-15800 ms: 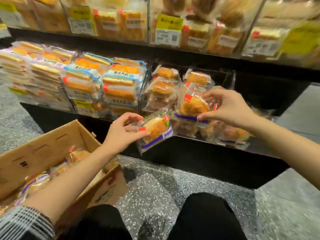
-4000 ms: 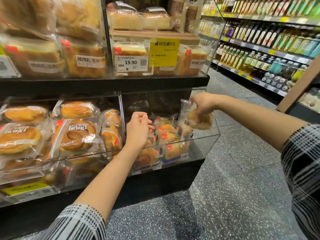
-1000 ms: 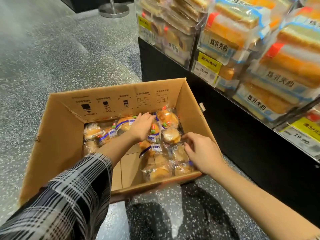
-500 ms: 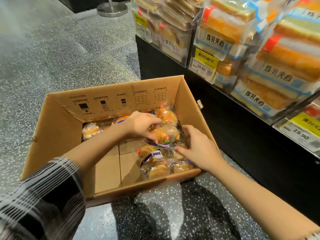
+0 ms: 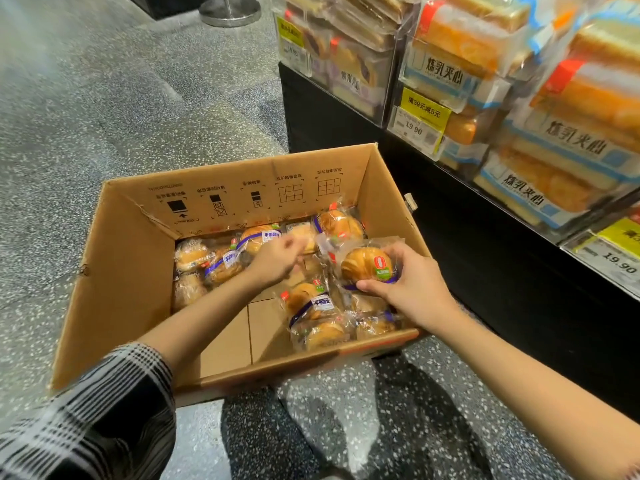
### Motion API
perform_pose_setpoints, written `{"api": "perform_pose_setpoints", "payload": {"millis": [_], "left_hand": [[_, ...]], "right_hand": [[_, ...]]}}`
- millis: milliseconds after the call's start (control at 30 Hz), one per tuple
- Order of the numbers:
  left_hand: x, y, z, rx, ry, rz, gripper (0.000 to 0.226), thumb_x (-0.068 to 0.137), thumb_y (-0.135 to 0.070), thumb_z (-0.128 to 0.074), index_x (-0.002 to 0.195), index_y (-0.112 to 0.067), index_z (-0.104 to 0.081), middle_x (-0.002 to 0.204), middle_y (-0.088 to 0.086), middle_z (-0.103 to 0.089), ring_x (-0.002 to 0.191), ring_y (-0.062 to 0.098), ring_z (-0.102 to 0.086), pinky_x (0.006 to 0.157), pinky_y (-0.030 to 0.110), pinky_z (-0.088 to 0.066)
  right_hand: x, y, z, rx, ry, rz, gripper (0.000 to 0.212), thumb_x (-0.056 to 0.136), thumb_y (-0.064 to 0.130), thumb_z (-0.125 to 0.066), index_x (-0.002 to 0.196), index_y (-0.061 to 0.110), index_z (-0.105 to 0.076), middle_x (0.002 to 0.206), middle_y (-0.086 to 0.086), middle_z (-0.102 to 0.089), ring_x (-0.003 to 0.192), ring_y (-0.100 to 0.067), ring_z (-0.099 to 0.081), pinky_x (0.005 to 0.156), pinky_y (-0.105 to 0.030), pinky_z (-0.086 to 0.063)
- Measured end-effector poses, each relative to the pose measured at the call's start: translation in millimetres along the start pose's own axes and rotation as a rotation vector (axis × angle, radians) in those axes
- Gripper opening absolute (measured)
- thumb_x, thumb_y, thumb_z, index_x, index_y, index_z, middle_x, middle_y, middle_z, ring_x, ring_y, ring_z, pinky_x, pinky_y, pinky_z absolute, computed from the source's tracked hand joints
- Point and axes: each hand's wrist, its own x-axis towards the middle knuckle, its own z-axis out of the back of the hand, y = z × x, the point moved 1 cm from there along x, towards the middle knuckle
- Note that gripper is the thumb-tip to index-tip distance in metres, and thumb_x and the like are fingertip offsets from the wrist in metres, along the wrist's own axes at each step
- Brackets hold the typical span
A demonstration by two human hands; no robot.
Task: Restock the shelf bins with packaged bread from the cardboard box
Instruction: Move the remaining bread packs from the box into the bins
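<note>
An open cardboard box [image 5: 138, 271] stands on the speckled floor with several clear-wrapped round buns in it, such as one at the back right [image 5: 339, 221] and one near the front [image 5: 313, 303]. My right hand [image 5: 412, 289] grips one packaged bun [image 5: 367, 266] with a green label, lifted just above the box's right side. Over the middle of the box my left hand [image 5: 277, 259] is motion-blurred, fingers loosely bent toward the back packages, with nothing seen in it. Clear shelf bins [image 5: 460, 74] of packaged sliced bread rise at the right.
The bins sit on a black shelf base [image 5: 485, 271] right beside the box. Yellow price tags [image 5: 420, 117] hang on the bin fronts. A round metal stand base [image 5: 230, 10] is on the floor at the far top. My dark trouser legs [image 5: 277, 445] are below the box.
The bun that my left hand lifted half a second ago is now in my right hand. My left hand has let go and moved back over the middle of the box.
</note>
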Motion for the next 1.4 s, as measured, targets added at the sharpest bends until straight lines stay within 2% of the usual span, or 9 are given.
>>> {"api": "perform_pose_setpoints", "payload": {"millis": [167, 300, 433, 533, 667, 800, 967, 1167, 1400], "left_hand": [[1.5, 74.5, -28.1, 0.656, 0.305, 0.376, 0.069, 0.081, -0.079, -0.035, 0.081, -0.016, -0.064, 0.073, 0.003, -0.065, 0.068, 0.018, -0.063, 0.064, 0.029, -0.050], [5.1, 74.9, -54.3, 0.323, 0.150, 0.543, 0.061, 0.079, -0.069, -0.057, 0.073, -0.008, -0.060, 0.065, 0.008, -0.063, 0.054, 0.019, -0.062, 0.046, 0.026, -0.051], [6.8, 90.0, -64.6, -0.091, 0.036, 0.614, 0.039, 0.071, -0.038, -0.081, 0.085, -0.010, -0.059, 0.079, 0.009, -0.062, 0.066, 0.020, -0.059, 0.053, 0.030, -0.049], [6.0, 98.2, -56.2, -0.251, -0.017, 0.672, 0.058, 0.056, -0.031, -0.090, 0.099, -0.004, -0.061, 0.089, 0.010, -0.066, 0.073, 0.021, -0.064, 0.051, 0.029, -0.050], [3.9, 88.6, -39.5, -0.229, -0.068, 0.509, 0.060, 0.052, -0.028, -0.092, 0.101, -0.009, -0.064, 0.101, 0.006, -0.066, 0.096, 0.022, -0.062, 0.078, 0.030, -0.050], [-4.0, 53.1, -19.9, -0.284, -0.115, 0.327, 0.044, 0.064, -0.023, -0.087, 0.095, -0.016, -0.056, 0.094, 0.002, -0.063, 0.086, 0.017, -0.062, 0.065, 0.023, -0.052], [-23.5, 7.0, 3.6, -0.378, -0.221, 0.188, 0.081, 0.062, -0.030, -0.087, 0.129, -0.007, -0.048, 0.125, 0.004, -0.058, 0.111, 0.022, -0.058, 0.081, 0.025, -0.046], [-64.0, -64.8, 12.5, -0.450, -0.126, -0.066, 0.075, 0.056, -0.033, -0.082, 0.122, -0.014, -0.051, 0.107, -0.002, -0.068, 0.094, 0.014, -0.069, 0.080, 0.029, -0.054], [-79.6, -169.0, -31.8, -0.411, 0.002, -0.358, 0.068, 0.046, -0.036, -0.091, 0.102, -0.026, -0.054, 0.104, -0.004, -0.065, 0.093, 0.007, -0.064, 0.084, 0.025, -0.051]], "right_hand": [[-0.6, -0.1, 0.0, -0.003, -0.027, -0.018, 0.053, 0.068, 0.043, -0.081, 0.110, 0.025, -0.054, 0.093, 0.017, -0.059, 0.085, 0.002, -0.056, 0.077, -0.017, -0.047], [-1.0, 0.6, 0.4, -0.025, -0.013, -0.010, 0.056, 0.068, 0.043, -0.081, 0.114, 0.024, -0.054, 0.100, 0.013, -0.063, 0.092, -0.003, -0.060, 0.085, -0.024, -0.051], [-2.4, 1.6, 0.7, -0.046, -0.007, 0.004, 0.055, 0.070, 0.041, -0.080, 0.114, 0.024, -0.053, 0.099, 0.013, -0.063, 0.088, -0.006, -0.063, 0.079, -0.020, -0.052], [-1.8, 2.9, 0.7, -0.056, -0.001, 0.012, 0.055, 0.071, 0.042, -0.080, 0.115, 0.024, -0.053, 0.102, 0.012, -0.063, 0.087, -0.005, -0.064, 0.077, -0.019, -0.052], [-0.8, 2.7, 0.9, -0.065, 0.009, 0.018, 0.057, 0.070, 0.043, -0.079, 0.117, 0.023, -0.053, 0.105, 0.011, -0.063, 0.089, -0.003, -0.061, 0.083, -0.023, -0.052], [-0.1, 3.1, 1.6, -0.021, -0.006, 0.024, 0.057, 0.069, 0.043, -0.081, 0.115, 0.022, -0.055, 0.104, 0.010, -0.064, 0.094, -0.005, -0.061, 0.086, -0.026, -0.052], [-5.8, 13.0, 11.8, 0.205, -0.032, -0.059, 0.053, 0.068, 0.037, -0.083, 0.111, 0.027, -0.054, 0.096, 0.018, -0.060, 0.091, 0.001, -0.059, 0.082, -0.019, -0.050], [-26.8, 15.3, 56.6, 0.405, 0.099, -0.138, 0.075, 0.057, 0.041, -0.083, 0.121, 0.014, -0.055, 0.110, 0.002, -0.069, 0.097, -0.008, -0.067, 0.088, -0.025, -0.054], [-103.5, 5.1, 158.3, 0.574, -0.133, -0.121, 0.030, 0.072, 0.011, -0.078, 0.097, 0.016, -0.064, 0.098, -0.005, -0.073, 0.095, -0.022, -0.068, 0.091, -0.035, -0.053]]}}
